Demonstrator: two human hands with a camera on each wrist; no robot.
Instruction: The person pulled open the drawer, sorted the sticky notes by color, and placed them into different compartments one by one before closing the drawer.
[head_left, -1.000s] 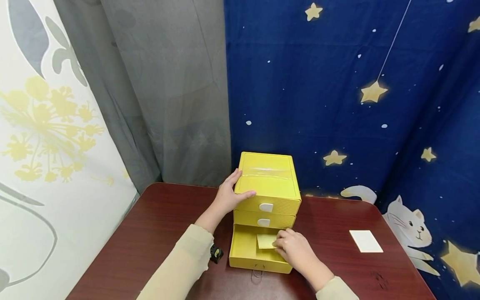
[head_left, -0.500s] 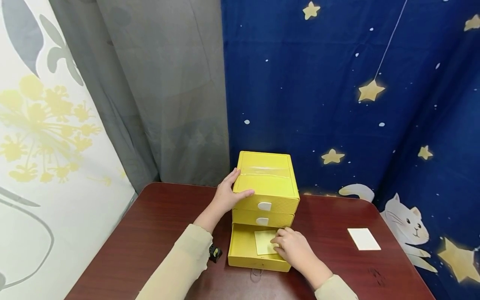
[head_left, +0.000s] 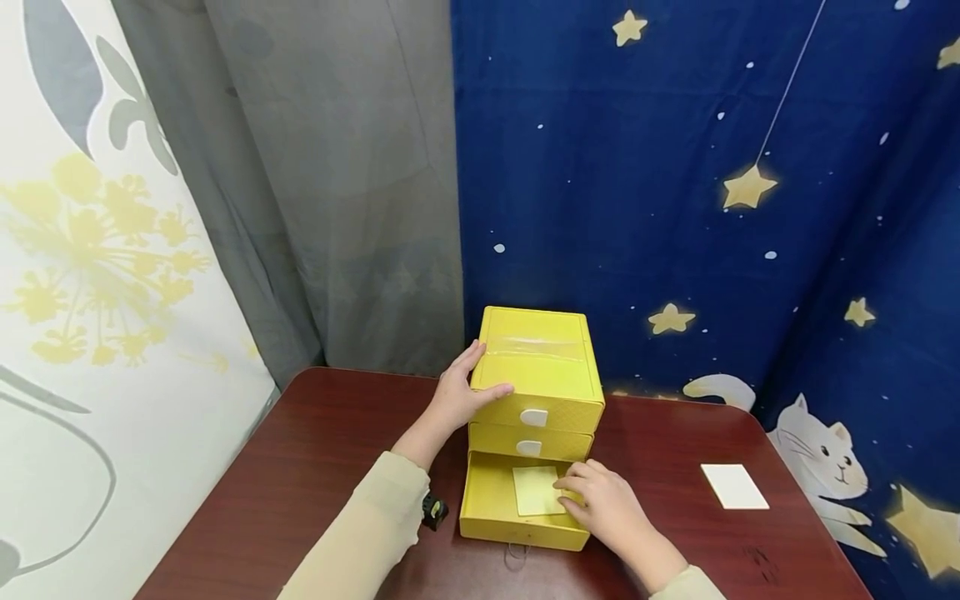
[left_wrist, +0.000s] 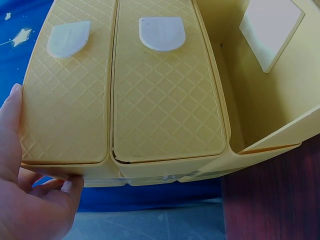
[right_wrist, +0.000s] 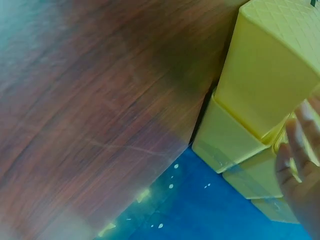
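A yellow drawer cabinet (head_left: 536, 358) stands on the table with its bottom drawer (head_left: 487, 527) pulled out. My left hand (head_left: 454, 398) holds the cabinet's upper left corner, thumb across the front edge and fingers along the side; in the left wrist view the hand (left_wrist: 35, 195) wraps that edge. A pale square pad (head_left: 534, 492) lies flat on the drawer floor and also shows as a thick pad (left_wrist: 270, 30) in the left wrist view. Over the drawer's right side hovers my right hand (head_left: 603, 502), fingers loosely bent with nothing between them.
A white square pad (head_left: 735, 486) lies on the dark red table (head_left: 360, 492) to the right. The two upper drawers have white tabs and are closed. A wire loop (head_left: 516, 553) hangs at the bottom drawer's front. Curtains stand behind the table.
The pale pad, tilted up at my right fingers one second ago, now lies flat in the drawer. My right hand has let go and shifted slightly right. My left hand stays in place.
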